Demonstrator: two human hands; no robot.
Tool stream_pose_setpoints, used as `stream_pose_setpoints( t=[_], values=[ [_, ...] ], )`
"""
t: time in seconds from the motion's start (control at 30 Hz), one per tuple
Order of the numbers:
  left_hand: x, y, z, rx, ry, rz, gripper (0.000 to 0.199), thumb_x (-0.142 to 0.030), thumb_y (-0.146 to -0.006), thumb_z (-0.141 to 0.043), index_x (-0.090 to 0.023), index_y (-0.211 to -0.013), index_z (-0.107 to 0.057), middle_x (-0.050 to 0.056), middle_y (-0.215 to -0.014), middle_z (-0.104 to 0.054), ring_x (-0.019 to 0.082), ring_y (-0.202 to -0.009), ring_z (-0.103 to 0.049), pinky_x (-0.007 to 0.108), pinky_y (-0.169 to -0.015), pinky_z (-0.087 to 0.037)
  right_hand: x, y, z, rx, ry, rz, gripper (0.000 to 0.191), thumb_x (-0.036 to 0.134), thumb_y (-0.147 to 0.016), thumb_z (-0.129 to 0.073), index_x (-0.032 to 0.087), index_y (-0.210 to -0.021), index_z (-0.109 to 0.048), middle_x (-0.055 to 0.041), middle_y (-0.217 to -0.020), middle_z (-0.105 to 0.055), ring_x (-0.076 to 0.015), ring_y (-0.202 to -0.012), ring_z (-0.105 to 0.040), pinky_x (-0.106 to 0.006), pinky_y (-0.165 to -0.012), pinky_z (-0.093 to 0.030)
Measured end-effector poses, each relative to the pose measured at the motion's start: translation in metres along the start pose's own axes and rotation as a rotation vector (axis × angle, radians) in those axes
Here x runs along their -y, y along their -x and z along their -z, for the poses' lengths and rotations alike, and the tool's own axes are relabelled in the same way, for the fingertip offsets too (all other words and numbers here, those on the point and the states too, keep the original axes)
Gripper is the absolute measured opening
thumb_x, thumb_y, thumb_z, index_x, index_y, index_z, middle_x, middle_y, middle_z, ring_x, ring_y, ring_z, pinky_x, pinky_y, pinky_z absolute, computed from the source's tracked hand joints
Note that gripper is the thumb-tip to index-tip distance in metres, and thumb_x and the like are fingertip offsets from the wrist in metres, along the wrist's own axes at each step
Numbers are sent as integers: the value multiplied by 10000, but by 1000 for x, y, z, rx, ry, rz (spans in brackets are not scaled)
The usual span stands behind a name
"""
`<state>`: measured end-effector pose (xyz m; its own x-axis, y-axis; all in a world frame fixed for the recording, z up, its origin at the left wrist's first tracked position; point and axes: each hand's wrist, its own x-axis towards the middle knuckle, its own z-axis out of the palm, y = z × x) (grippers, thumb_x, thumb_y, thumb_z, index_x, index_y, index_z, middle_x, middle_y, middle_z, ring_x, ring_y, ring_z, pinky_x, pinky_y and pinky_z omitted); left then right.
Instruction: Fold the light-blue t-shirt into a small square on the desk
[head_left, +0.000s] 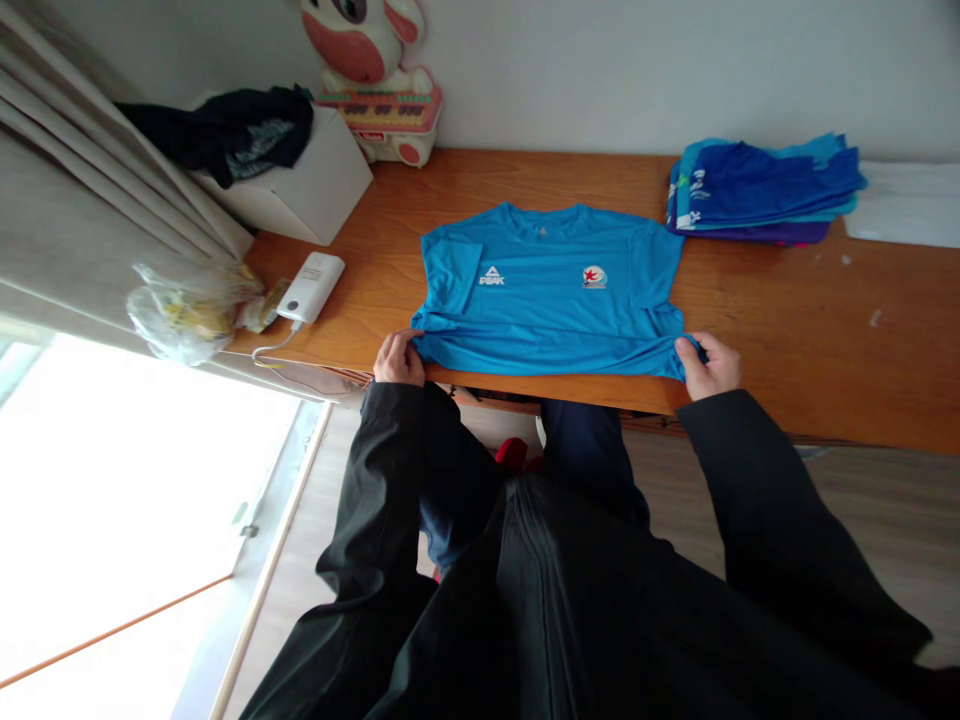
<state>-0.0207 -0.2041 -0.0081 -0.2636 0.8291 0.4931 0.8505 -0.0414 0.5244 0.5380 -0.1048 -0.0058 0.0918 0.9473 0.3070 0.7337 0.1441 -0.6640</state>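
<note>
Head view: blue T-shirt (551, 275) is lying front up on the tabletop (787, 310), collar pointing to 12 o'clock, near edge bunching at 6. As spread, its long axis is running 9 to 3. Left hand (400, 358) is sitting at the shirt's 8 o'clock, fingers pinching the near corner; right hand (709, 366) is sitting at 4, fingers pinching the other. Shirt centre is lying toward 2 from the left fingers, 10 from the right; neither hand looking clearly nearer. Folded clothes stack (765, 190) is resting at the shirt's 2 o'clock, white power bank (311, 285) at 9.
</note>
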Motion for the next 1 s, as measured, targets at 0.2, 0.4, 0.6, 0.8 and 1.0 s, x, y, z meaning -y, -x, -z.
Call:
stream_pose_setpoints(
  t=[0.2,0.4,0.6,0.8,1.0],
  values=[
    [0,0,2,22,23,21,385,-174,-1093,-471,-193,-1288,-803,159,-1268,-813,288,-1219,-779,413,-1113,-610,-1,0,-1,-12,-10,18,465,591,-955,-660,177,-1044,-853,-128,-956,-840,-300,-873,-769,-383,-764,-525],
    [-1,0,1,3,1,16,402,-199,-1114,-438,-202,-1288,-801,148,-1255,-817,274,-1211,-779,399,-1112,-610,5,0,2,14,9,-49,424,655,-915,-638,296,-1024,-836,-102,-1003,-853,-359,-937,-783,-495,-831,-577],
    [1,0,1,22,23,22,401,-206,-1115,-447,-186,-1294,-806,171,-1268,-813,301,-1222,-775,429,-1114,-609,14,0,10,87,-41,-123,178,733,-844,-653,592,-915,-734,18,-1057,-853,-413,-1053,-772,-653,-939,-572],
    [4,1,-2,-5,-2,5,407,-203,-1123,-435,-197,-1279,-811,152,-1237,-822,283,-1197,-785,402,-1091,-617,12,0,9,85,-54,-130,163,712,-830,-676,596,-923,-742,15,-1034,-854,-427,-1061,-774,-679,-956,-556],
    [7,2,-3,0,-9,7,399,-199,-1126,-440,-193,-1282,-807,151,-1240,-819,281,-1209,-782,401,-1095,-611,2,0,3,32,14,-57,424,668,-925,-633,310,-1036,-830,-92,-1022,-857,-356,-962,-785,-495,-853,-579]
  ],
)
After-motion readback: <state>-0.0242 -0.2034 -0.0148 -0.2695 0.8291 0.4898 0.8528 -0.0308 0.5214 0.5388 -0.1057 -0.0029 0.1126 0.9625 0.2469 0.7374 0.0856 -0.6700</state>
